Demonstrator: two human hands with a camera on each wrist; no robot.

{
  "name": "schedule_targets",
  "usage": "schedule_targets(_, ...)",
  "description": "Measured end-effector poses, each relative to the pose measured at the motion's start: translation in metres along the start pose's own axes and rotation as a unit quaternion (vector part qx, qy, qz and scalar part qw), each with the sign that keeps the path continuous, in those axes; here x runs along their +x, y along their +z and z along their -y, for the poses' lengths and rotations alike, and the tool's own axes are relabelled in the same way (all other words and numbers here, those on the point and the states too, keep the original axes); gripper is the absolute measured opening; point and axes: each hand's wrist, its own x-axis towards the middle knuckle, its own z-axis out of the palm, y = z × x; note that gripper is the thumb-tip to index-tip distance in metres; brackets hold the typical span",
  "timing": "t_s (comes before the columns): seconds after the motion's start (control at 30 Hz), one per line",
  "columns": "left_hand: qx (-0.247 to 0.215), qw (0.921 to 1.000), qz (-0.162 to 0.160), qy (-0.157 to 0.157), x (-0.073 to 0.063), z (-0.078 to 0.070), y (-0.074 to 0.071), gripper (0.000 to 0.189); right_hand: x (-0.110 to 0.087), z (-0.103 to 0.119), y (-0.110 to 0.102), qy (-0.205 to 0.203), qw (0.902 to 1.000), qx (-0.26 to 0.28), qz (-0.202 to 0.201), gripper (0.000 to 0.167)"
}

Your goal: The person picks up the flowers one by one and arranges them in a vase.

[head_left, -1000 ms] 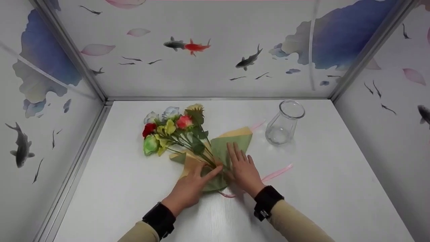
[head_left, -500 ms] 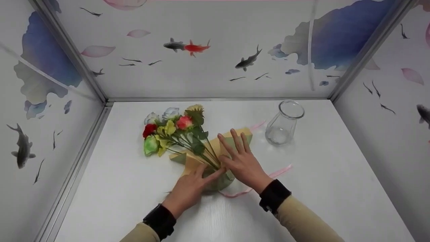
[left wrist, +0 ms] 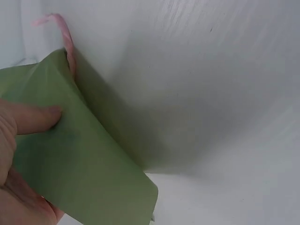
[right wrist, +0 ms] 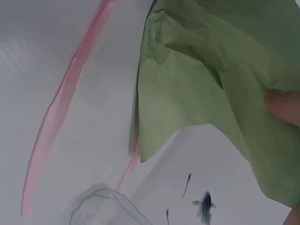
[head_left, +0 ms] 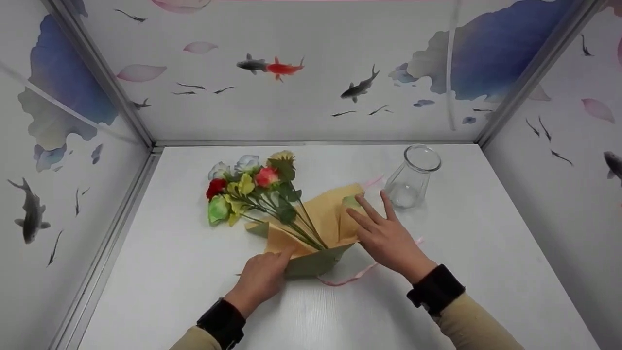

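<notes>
Head view | wrapping paper [head_left: 323, 206] pinched by left grip [head_left: 262, 279] (8 o'clock), right grip [head_left: 391, 245] (3 o'clock), both nearly closed | seemingly unwrapping flowers [head_left: 245, 184] | next likely: spread it flat

The green-and-tan paper sheet [right wrist: 206, 89] looks matt and creased; the clear tapered glass jar [head_left: 408, 183], smooth; the white tabletop [head_left: 466, 262], glossy, finely grained.
</notes>
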Motion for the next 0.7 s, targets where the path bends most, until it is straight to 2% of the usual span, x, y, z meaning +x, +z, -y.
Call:
schedule_targets(0.1,0.002,0.9998,-0.012,0.013,-0.001,0.001,-0.001,0.023,-0.006,0.000,-0.007,-0.018,0.9994,0.020,0.020,0.023)
schedule_targets(0.23,-0.007,0.9999,-0.001,0.008,-0.002,0.002,-0.003,0.026,-0.013,0.003,-0.015,-0.023,0.9963,0.067,0.049,0.027)
schedule_targets(0.37,-0.015,0.9998,0.007,0.010,-0.003,0.003,-0.006,0.023,-0.018,0.007,-0.025,-0.015,0.9898,0.096,0.104,0.033)
schedule_targets(0.53,-0.016,0.9988,0.001,0.046,-0.004,0.004,-0.008,0.020,-0.025,0.013,-0.035,-0.002,0.9772,0.123,0.173,0.036)
schedule_targets(0.7,-0.008,0.9964,0.014,0.083,-0.007,0.003,-0.011,0.025,-0.032,0.019,-0.035,0.009,0.9621,0.152,0.226,0.032)
